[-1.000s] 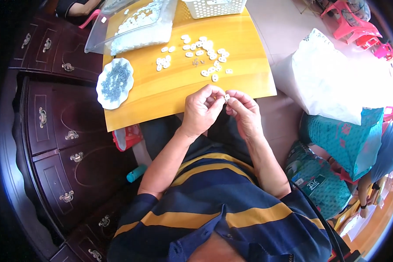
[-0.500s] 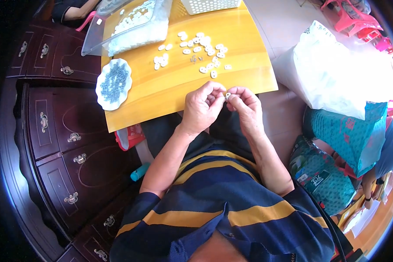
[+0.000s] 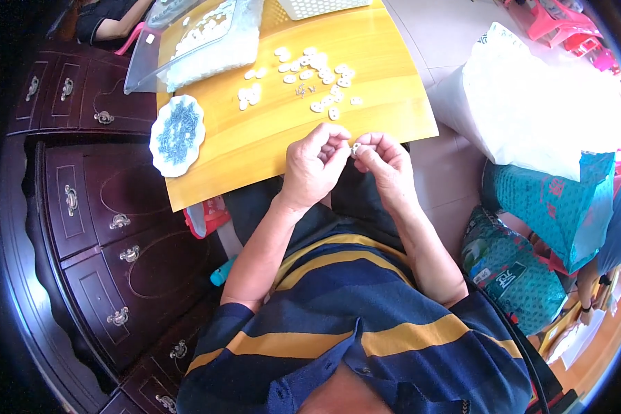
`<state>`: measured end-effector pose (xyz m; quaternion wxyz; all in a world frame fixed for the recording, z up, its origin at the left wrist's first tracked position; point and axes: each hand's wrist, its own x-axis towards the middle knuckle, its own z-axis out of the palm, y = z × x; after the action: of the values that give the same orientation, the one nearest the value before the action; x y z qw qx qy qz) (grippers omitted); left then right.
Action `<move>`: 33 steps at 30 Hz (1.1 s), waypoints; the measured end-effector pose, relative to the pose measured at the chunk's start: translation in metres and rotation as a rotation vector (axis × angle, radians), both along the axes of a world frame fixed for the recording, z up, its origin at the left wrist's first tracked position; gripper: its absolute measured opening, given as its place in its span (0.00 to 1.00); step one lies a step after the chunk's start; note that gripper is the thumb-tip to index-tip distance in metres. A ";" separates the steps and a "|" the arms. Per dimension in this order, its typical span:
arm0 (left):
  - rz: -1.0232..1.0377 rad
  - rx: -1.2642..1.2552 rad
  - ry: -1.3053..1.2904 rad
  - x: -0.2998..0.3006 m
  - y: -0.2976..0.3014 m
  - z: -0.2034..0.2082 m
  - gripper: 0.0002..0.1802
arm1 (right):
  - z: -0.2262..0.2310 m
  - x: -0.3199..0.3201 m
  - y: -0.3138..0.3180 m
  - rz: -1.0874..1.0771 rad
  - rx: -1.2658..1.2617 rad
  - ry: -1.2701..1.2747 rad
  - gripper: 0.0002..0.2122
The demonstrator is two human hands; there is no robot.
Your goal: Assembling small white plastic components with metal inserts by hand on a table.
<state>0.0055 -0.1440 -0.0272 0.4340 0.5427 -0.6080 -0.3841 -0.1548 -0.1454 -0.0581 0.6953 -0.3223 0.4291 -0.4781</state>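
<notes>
My right hand pinches a small white oval piece with holes between thumb and fingertips, just off the table's near edge. Close beside it on the left, my left hand has its thumb and fingers drawn together; whatever they hold is too small to make out. Beyond both hands, several similar white oval pieces lie scattered on the yellow wooden table. Among them is a little heap of small metal parts.
A white scalloped dish of dark screw-like pieces stands at the table's left edge. Farther back are a clear plastic bin of white pieces and a white perforated basket. Dark drawers flank the left; a large white sack stands right.
My left fingertips have drawn slightly away from the white oval piece, widening the gap between the hands. The right hand still pinches it. The whole view has shifted a little.
</notes>
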 end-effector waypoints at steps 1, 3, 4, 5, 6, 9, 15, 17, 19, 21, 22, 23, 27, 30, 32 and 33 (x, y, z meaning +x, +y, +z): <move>0.003 0.000 -0.003 0.000 0.000 0.000 0.07 | 0.000 0.000 0.000 0.002 0.003 -0.004 0.05; -0.008 -0.028 -0.011 0.000 0.000 -0.002 0.07 | -0.001 -0.001 -0.001 0.005 0.006 -0.007 0.05; -0.017 -0.056 -0.018 0.000 -0.001 -0.003 0.07 | -0.002 -0.001 0.000 0.009 0.008 -0.009 0.05; -0.018 -0.055 -0.019 0.000 -0.001 -0.002 0.07 | -0.001 -0.001 0.000 0.008 0.009 -0.010 0.05; -0.027 -0.063 -0.019 0.000 -0.002 -0.002 0.07 | 0.000 -0.001 0.000 0.010 0.003 -0.004 0.06; -0.043 -0.072 -0.025 0.000 -0.002 -0.001 0.06 | 0.005 0.001 0.000 -0.001 0.003 0.005 0.05; -0.096 -0.015 -0.081 0.003 -0.005 0.009 0.07 | -0.004 -0.002 0.000 0.028 -0.067 0.078 0.06; -0.114 -0.027 -0.109 0.004 -0.006 0.010 0.07 | -0.007 -0.001 0.000 0.034 -0.087 0.086 0.06; -0.132 -0.078 -0.159 0.006 -0.006 0.008 0.07 | -0.010 -0.001 0.001 0.054 -0.134 0.150 0.06; -0.133 -0.034 -0.140 0.007 -0.006 0.007 0.07 | -0.013 -0.001 0.002 0.061 -0.129 0.162 0.06; -0.130 0.013 -0.118 0.008 -0.005 0.008 0.08 | -0.012 0.000 0.001 0.072 -0.122 0.176 0.05; -0.132 0.011 -0.121 0.008 -0.006 0.009 0.08 | -0.010 0.000 0.001 0.070 -0.124 0.173 0.05; -0.140 0.001 -0.100 0.010 -0.012 0.016 0.14 | 0.000 -0.003 -0.002 0.026 -0.018 -0.009 0.06; -0.119 -0.023 -0.098 0.015 -0.023 0.018 0.18 | 0.001 -0.008 -0.006 -0.040 0.027 -0.091 0.07; -0.085 -0.012 -0.107 0.018 -0.030 0.018 0.19 | -0.001 -0.011 -0.007 -0.084 -0.006 -0.096 0.06; -0.049 -0.054 -0.225 0.019 -0.034 0.016 0.17 | -0.002 -0.012 -0.009 -0.086 -0.019 -0.117 0.05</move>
<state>0.0240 -0.1777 -0.0107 0.3678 0.5555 -0.6762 -0.3145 -0.1670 -0.1541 -0.0606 0.6949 -0.2818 0.3965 -0.5296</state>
